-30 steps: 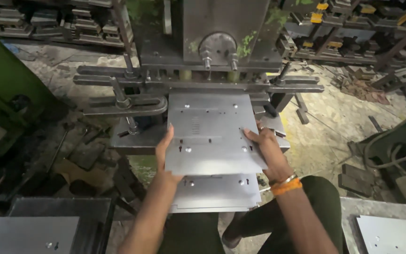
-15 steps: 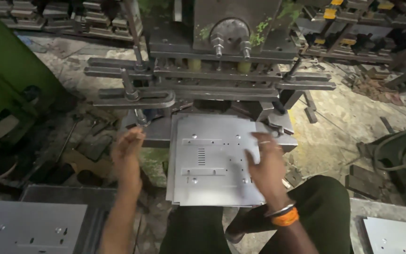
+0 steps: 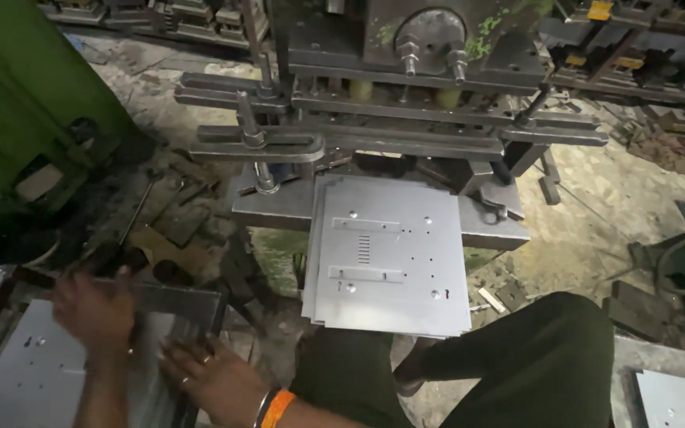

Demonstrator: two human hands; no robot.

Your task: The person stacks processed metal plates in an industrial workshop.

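Both hands reach to the stack of flat sheet-metal blanks (image 3: 33, 372) in the tray at lower left: the left hand (image 3: 93, 309), blurred, hovers spread above the top sheet, and the right hand (image 3: 212, 372) lies open-fingered at the stack's near edge, neither closed on anything. A good lift likely needs one sheet separated and held at opposite edges. Punched plates (image 3: 390, 254) rest on the press bed (image 3: 489, 230).

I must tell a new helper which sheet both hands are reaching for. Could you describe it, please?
Start from the big press at the top centre and look to the lower left corner. There a pale grey metal sheet lies flat under the left hand and right hand. Unlike the stack of punched sheets on the press bed, it sits low beside the person.
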